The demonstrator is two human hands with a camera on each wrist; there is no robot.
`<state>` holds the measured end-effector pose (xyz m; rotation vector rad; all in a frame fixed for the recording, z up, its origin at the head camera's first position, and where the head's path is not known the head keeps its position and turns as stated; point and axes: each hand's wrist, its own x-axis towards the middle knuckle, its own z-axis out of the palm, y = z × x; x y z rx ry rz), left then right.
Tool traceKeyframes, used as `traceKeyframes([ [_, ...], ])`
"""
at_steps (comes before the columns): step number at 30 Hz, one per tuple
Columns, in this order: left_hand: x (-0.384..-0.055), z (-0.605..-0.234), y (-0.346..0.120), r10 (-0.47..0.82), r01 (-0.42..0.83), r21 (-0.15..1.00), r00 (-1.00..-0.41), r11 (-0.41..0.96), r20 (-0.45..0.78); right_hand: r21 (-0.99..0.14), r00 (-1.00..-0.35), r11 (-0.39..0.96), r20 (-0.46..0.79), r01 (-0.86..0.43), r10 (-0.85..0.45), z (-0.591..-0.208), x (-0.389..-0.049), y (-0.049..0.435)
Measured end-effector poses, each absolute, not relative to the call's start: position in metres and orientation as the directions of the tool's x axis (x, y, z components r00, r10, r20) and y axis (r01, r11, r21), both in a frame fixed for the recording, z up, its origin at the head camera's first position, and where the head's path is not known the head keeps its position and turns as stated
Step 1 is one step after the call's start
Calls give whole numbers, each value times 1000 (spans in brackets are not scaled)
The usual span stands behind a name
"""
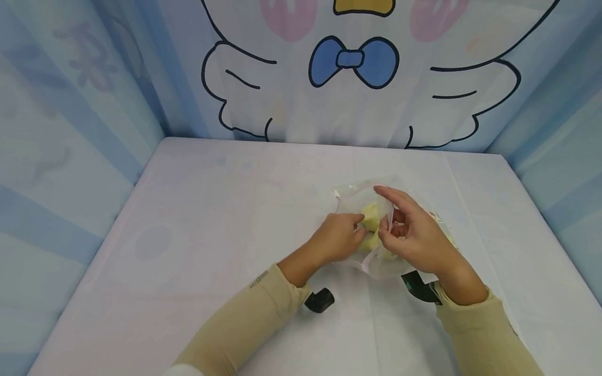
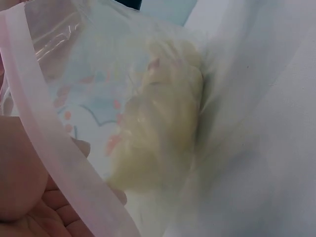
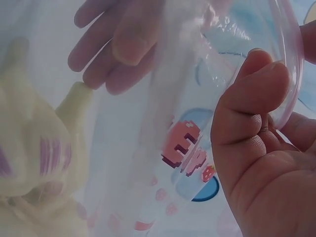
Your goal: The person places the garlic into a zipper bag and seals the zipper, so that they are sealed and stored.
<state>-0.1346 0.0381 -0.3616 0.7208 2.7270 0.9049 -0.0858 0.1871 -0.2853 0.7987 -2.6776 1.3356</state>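
Note:
A clear zip bag (image 1: 376, 270) with a pink strip along its mouth lies on the table, right of the middle. Inside it is a pale yellow figure (image 1: 370, 216); purple stripes show on its surface (image 3: 39, 133) in the right wrist view. My right hand (image 1: 418, 237) pinches the bag's mouth between thumb and fingers and holds it up. From the left, my left hand (image 1: 336, 237) reaches in at the mouth. Its loosely straight fingers (image 3: 98, 54) show through the film, close by the figure's thin raised part.
A white cloth covers the table (image 1: 188, 235). Behind it hangs a curtain (image 1: 352, 115) with a cartoon print and a blue bow; more curtains stand at both sides. Dark camera mounts (image 1: 321, 301) jut from both wrists.

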Motion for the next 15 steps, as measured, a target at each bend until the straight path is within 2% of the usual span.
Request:
traceKeyframes([
  [5,-138,-365,43,510,350,628,-856,695,-88,-740,-869,492,258,-459,-422,-285,-85,187],
  [15,-140,-368,48,507,346,627,-857,697,-90,-739,-878,506,249,-445,-408,-291,-86,190],
])
